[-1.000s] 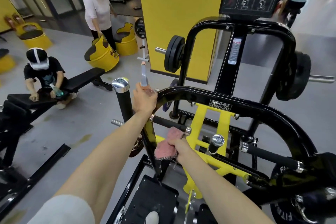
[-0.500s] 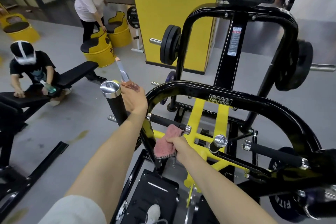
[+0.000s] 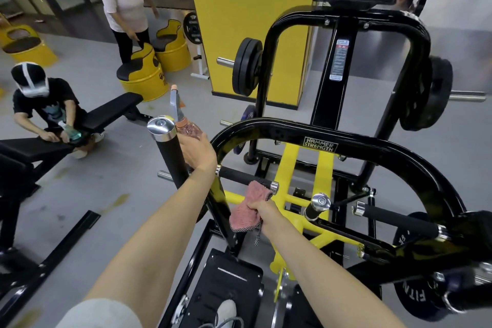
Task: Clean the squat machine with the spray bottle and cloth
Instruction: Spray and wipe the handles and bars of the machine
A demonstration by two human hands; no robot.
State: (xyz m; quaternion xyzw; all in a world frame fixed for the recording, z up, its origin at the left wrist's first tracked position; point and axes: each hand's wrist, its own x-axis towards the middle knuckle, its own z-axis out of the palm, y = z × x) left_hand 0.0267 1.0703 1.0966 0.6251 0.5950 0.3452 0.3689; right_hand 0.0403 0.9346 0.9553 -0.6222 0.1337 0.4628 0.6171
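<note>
Our left hand [image 3: 198, 153] grips the clear pinkish plastic spray bottle [image 3: 184, 122] beside the chrome-capped black handle [image 3: 166, 152]; its nozzle seems aimed away, so we should turn it first. Our right hand [image 3: 263, 212] clutches the pink woven cloth [image 3: 243, 212] under the black steel squat machine [image 3: 346, 138].

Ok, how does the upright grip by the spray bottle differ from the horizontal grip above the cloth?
The upright grip stands nearly vertical beside the spray bottle; the horizontal grip lies across, just above the cloth. The upright grip ends in a broad chrome cap; the horizontal grip has narrow chrome collars. Both are black-sleeved.
</note>
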